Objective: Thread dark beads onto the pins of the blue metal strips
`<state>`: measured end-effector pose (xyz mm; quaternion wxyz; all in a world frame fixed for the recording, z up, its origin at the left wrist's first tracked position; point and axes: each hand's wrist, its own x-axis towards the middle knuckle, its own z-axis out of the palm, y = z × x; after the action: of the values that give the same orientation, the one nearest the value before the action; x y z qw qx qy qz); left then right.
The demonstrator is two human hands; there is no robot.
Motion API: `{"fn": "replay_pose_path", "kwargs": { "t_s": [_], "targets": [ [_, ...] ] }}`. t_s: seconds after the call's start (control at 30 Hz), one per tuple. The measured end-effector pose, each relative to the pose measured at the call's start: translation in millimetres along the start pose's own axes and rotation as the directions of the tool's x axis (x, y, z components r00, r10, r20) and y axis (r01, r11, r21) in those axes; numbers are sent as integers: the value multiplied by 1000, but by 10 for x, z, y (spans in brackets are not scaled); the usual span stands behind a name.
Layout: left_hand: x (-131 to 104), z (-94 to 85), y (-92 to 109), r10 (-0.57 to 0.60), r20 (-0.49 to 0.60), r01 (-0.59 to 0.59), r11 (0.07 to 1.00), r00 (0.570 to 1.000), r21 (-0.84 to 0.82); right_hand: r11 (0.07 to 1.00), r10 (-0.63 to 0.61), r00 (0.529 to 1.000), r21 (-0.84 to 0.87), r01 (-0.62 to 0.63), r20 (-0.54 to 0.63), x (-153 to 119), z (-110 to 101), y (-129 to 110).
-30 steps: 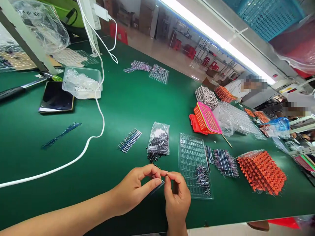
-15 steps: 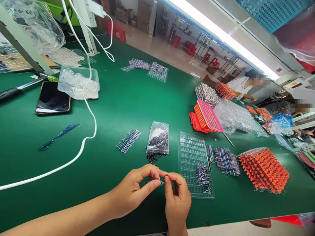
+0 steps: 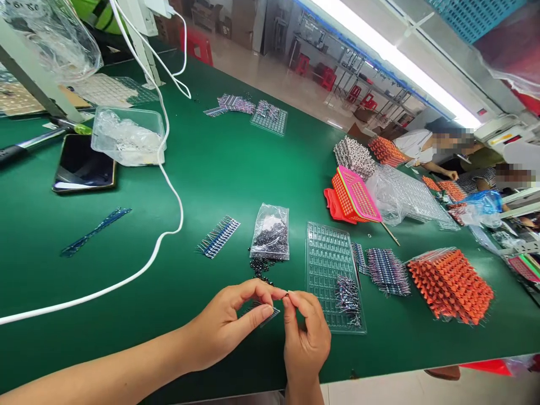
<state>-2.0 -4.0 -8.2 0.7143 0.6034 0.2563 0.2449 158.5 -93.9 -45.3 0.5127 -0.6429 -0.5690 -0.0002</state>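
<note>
My right hand (image 3: 307,332) pinches a tiny dark bead (image 3: 287,295) between thumb and index finger. Reaching in from the left, my left hand (image 3: 240,320) touches the pinch with its index fingertip, its thumb held apart. A strip of small wire-legged components (image 3: 270,316) shows partly beneath the left hand and appears to lie on the table. Just beyond the hands, loose black beads (image 3: 261,269) spill by a clear plastic bag (image 3: 270,230) of the same beads. Right of my right hand lies a clear ridged tray (image 3: 327,264) with a heap of wire-legged components (image 3: 348,301).
Another component strip (image 3: 218,236) lies left of the bag. To the right are taped components (image 3: 387,271) and an orange stack (image 3: 451,287). A pink basket (image 3: 358,194) stands farther back. At left are a white cable (image 3: 160,239), phone (image 3: 86,162) and plastic box (image 3: 129,136). Co-workers sit at far right.
The view has shifted slightly, so table things sit a little higher. Both hands keep nearly the same pose, and the bead shows more clearly. At far right a co-worker's arm has moved.
</note>
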Motion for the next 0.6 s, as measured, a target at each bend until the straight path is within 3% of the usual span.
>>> {"fn": "replay_pose_path", "kwargs": {
  "t_s": [0.23, 0.6],
  "targets": [
    [18, 10, -12, -89, -18, 85, 982, 996, -166, 997, -73, 996, -21, 74, 43, -23, -2, 33],
    [51, -4, -45, -143, 0, 133, 927, 990, -351, 1000, -23, 999, 8, 23, 48, 0, -16, -23]
  ]
}}
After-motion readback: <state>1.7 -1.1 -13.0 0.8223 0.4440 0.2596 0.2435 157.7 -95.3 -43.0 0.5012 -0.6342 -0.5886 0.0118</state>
